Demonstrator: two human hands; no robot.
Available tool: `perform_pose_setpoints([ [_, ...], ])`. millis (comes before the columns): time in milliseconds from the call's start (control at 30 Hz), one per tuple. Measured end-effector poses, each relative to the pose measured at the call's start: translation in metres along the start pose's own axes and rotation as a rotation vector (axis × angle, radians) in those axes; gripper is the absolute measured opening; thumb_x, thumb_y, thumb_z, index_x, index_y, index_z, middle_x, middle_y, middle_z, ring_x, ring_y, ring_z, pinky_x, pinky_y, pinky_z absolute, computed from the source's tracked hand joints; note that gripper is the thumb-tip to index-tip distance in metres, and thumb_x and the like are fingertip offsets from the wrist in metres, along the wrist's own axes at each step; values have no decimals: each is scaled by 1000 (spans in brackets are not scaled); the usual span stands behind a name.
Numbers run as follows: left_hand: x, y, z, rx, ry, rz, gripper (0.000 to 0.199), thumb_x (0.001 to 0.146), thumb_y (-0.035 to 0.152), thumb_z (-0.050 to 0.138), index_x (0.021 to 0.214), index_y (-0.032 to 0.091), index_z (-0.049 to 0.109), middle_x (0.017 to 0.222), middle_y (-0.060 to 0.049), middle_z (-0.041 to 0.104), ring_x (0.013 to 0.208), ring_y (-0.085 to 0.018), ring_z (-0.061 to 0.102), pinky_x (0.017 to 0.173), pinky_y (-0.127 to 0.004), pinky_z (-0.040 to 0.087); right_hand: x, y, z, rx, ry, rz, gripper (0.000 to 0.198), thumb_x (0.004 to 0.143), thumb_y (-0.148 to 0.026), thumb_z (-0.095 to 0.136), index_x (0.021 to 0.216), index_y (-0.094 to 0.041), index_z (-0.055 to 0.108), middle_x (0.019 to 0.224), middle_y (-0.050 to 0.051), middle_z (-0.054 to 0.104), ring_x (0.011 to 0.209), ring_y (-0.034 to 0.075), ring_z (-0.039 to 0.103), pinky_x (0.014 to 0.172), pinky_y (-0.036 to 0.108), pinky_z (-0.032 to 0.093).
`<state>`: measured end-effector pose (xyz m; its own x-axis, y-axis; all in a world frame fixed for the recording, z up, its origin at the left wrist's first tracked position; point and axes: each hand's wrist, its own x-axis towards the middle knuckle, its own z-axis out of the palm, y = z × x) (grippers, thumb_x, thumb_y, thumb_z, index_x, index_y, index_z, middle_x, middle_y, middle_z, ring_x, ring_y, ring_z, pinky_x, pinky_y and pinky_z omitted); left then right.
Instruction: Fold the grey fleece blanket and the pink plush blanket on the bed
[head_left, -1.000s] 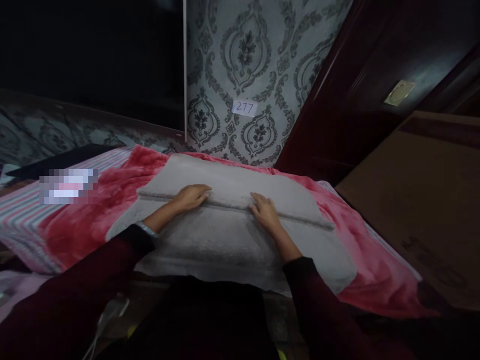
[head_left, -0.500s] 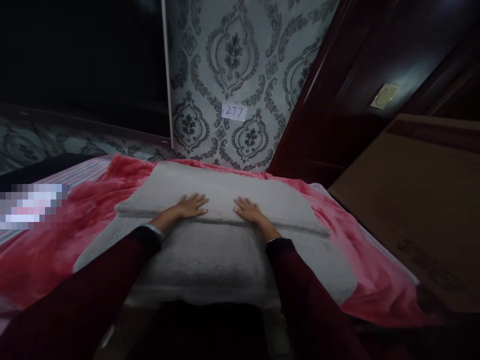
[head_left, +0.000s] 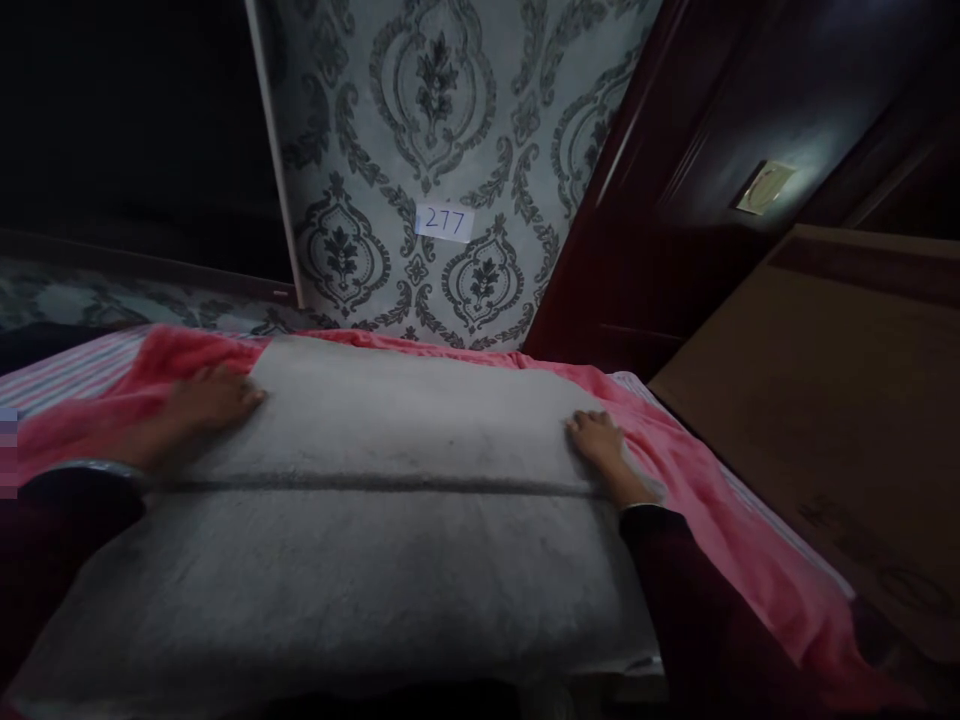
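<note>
Grey plush cloth, folded over, lies on a red blanket, blurred left hand at its left edge, grip impossible to tell, right hand palm-down near its right edge, fingers loosely spread, damask wallpaper beyond bearing a "277" label, cardboard box to the right.

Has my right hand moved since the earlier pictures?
Yes. Judged against the 277 card on the patterned wall, your right hand has moved farther right.

A white label on the far patterned wall reads "277" in handwriting; markings on the right-hand cardboard box are too dim to read.
</note>
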<state>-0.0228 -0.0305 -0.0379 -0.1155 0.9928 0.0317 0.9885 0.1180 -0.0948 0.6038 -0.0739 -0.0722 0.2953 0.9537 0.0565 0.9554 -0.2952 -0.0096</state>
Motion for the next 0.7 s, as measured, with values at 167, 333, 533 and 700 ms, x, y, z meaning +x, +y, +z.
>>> perform_pose_setpoints([
  [167, 12, 112, -4, -80, -145, 485, 69, 98, 49, 37, 161, 21, 35, 170, -12, 23, 158, -32, 18, 122, -57, 20, 25, -94, 5, 84, -141, -477, 59, 106, -48, 32, 162, -30, 29, 172, 5, 18, 157, 30, 18, 122, 58, 25],
  [333, 41, 107, 22, -136, -94, 464, 65, 102, 47, 27, 162, 23, 32, 171, -11, 20, 159, -32, 13, 124, -59, 14, 62, -67, 23, 28, -145, -367, 60, 106, -50, 25, 163, -33, 25, 172, 3, 17, 158, 30, 16, 123, 59, 20],
  [533, 76, 44, 31, -148, -58, 256, 65, 103, 49, 26, 162, 23, 30, 172, -11, 18, 159, -34, 12, 124, -62, 9, 104, 5, 40, -21, -53, -140, 61, 104, -53, 22, 162, -34, 29, 172, 3, 19, 157, 32, 20, 121, 62, 25],
  [700, 79, 34, 34, -118, 13, 51, 66, 104, 52, 24, 163, 24, 28, 173, -11, 14, 158, -39, 9, 122, -66, 11, 115, 18, 54, 2, 2, -121, 62, 103, -56, 22, 161, -36, 31, 170, 3, 25, 154, 32, 27, 118, 61, 33],
])
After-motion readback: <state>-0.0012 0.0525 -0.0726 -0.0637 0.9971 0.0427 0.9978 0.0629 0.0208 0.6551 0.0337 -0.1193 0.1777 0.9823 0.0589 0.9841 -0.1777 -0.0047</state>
